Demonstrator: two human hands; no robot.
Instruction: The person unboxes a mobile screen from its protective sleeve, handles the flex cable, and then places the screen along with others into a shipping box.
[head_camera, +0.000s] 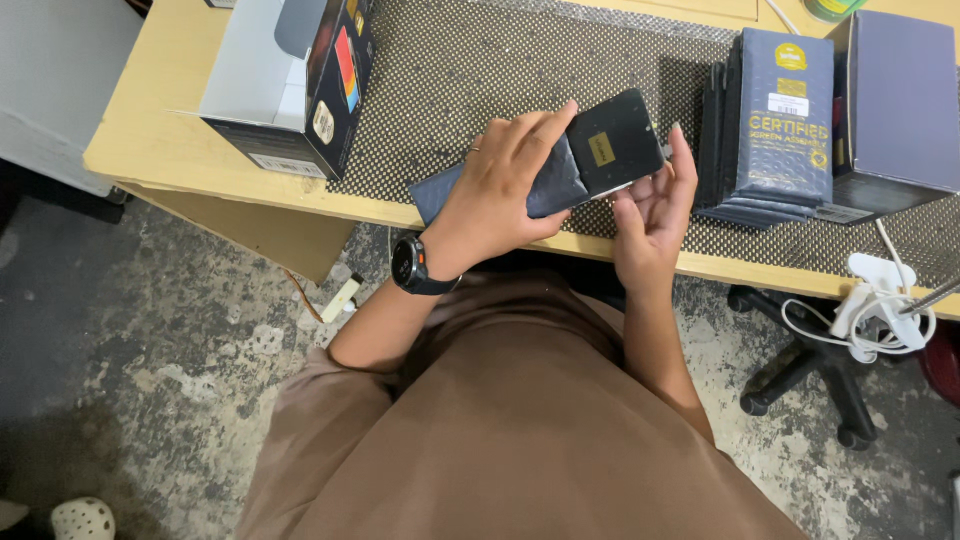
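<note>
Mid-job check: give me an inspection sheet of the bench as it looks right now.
Surface: wooden desk with a dotted mat.
Job's things: dark flat panel half out of a dark sleeve.
Clutter: open box, stack of dark packets, dark box.
Grippers: left hand grips the sleeve; right hand supports the panel.
Cables: white cable at the desk edge.
Surroundings: concrete floor, chair base.

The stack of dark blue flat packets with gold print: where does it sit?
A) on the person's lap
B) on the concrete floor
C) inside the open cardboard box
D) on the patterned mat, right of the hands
D: the stack of dark blue flat packets stands on the patterned mat, right of both hands.
</note>
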